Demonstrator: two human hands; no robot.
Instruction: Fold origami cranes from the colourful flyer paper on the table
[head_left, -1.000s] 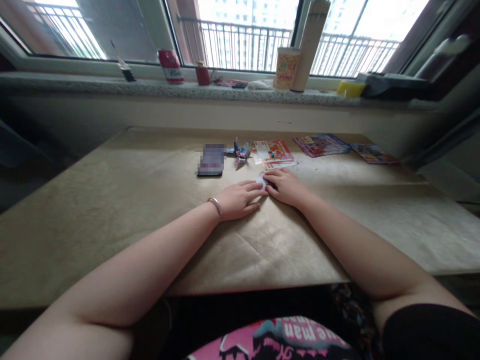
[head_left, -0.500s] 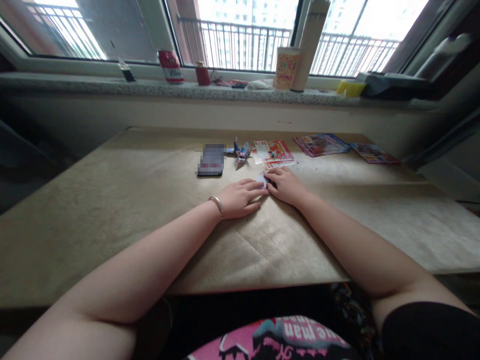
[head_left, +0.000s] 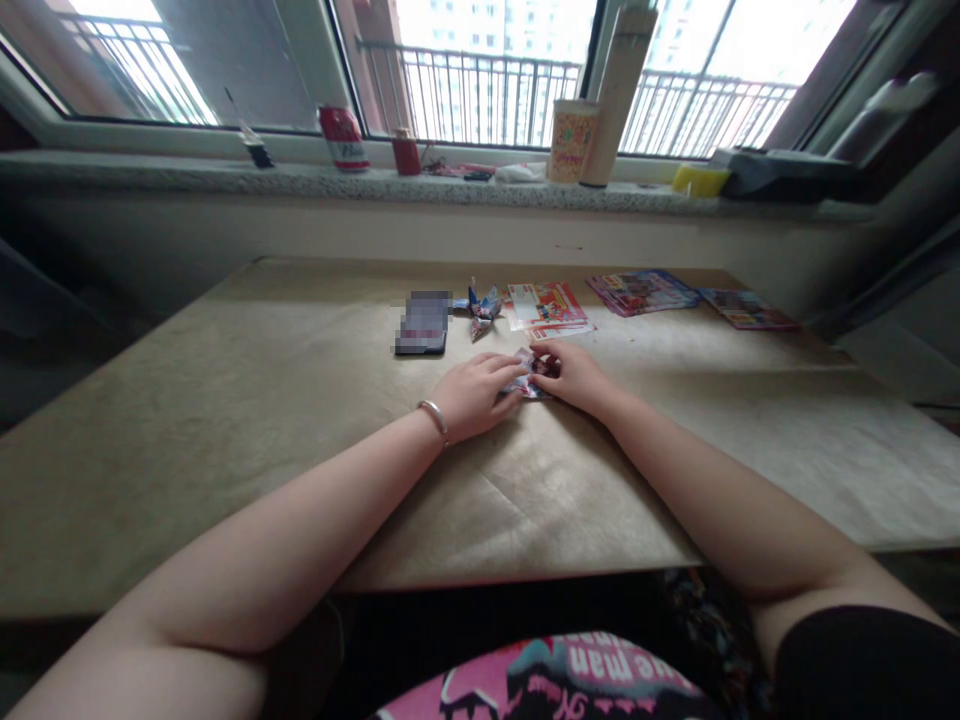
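My left hand (head_left: pixel 474 393) and my right hand (head_left: pixel 571 375) meet at the middle of the brown table (head_left: pixel 225 420). Between their fingertips they pinch a small folded piece of printed paper (head_left: pixel 525 377), lifted slightly off the surface. The fingers of both hands are curled in on it. A bracelet circles my left wrist. Just beyond the hands lies a folded paper crane (head_left: pixel 482 307) beside a dark phone (head_left: pixel 422 322).
Printed paper sheets (head_left: pixel 546 306) lie behind the hands, with more booklets (head_left: pixel 642 290) at the far right. The windowsill (head_left: pixel 315 180) holds a red can (head_left: pixel 342 137), a paper cup (head_left: pixel 571 139) and other small items. The table's front edge runs near my lap.
The hands went from pressing the paper flat on the table to curling their fingers and raising the folded piece between them.
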